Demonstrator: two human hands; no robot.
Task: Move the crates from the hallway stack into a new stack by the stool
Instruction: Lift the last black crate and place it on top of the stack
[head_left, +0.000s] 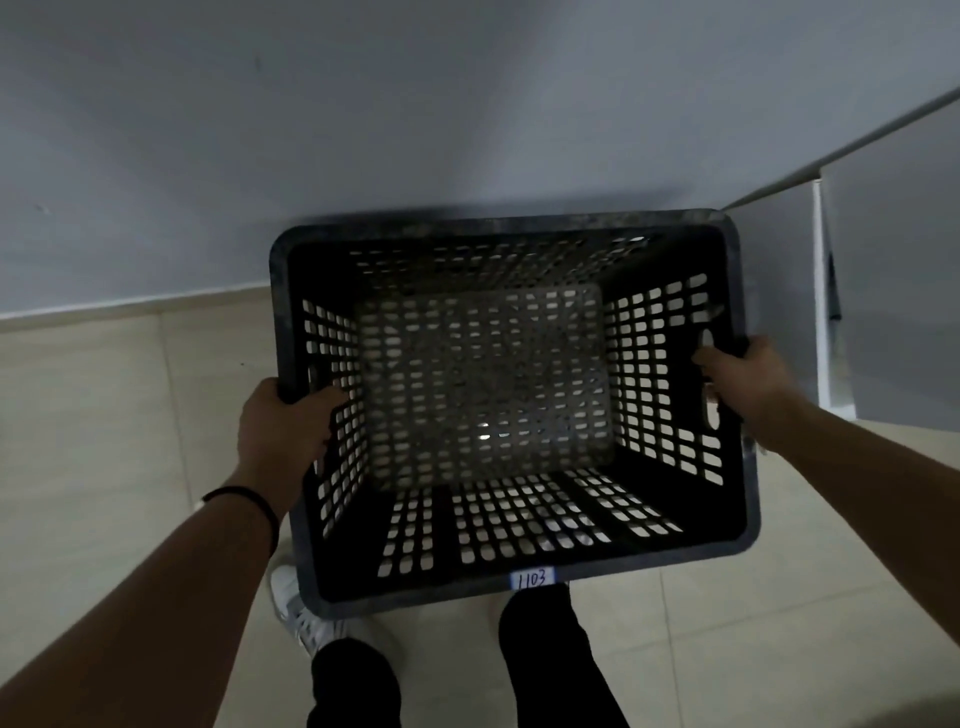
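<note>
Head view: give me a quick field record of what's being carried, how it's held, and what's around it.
item: black crate, slotted walls and floor, nothing inside
label: small tag on the near rim, handwritten 1103
left hand: gripping the left rim, fingers curled inside
right hand: gripping the right rim by the handle slot
wrist: dark band on the left arm
floor: pale tiles
ahead: grey wall
right side: white panel
stool: not in view
other crates: none in view
</note>
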